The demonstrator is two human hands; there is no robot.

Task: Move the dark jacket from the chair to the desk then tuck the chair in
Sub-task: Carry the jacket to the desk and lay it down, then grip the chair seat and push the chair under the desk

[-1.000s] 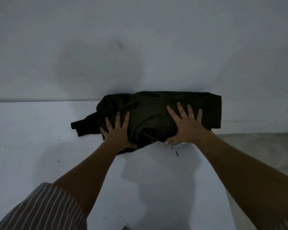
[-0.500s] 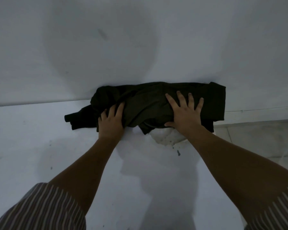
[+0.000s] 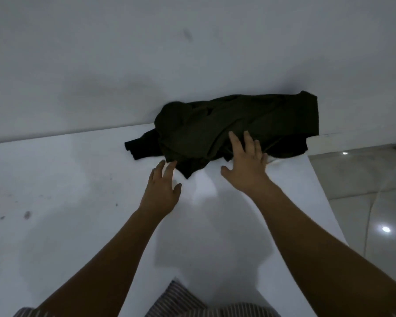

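The dark jacket (image 3: 236,129) lies bunched on the white desk (image 3: 66,191), pushed against the wall at the desk's far right. My left hand (image 3: 162,188) hovers over the desk just in front of the jacket's near-left edge, fingers apart, holding nothing. My right hand (image 3: 247,161) is spread open with its fingertips lying on the jacket's near edge. The chair is out of view.
A pale wall (image 3: 124,65) rises directly behind the desk. The desk's right edge (image 3: 325,197) runs close to the jacket, with a glossy tiled floor (image 3: 370,202) beyond it. Small dark marks dot the desk's left part.
Both hands have pulled back from on top of the jacket toward me. The left hand has come off the cloth. The jacket now sits more bunched against the wall.
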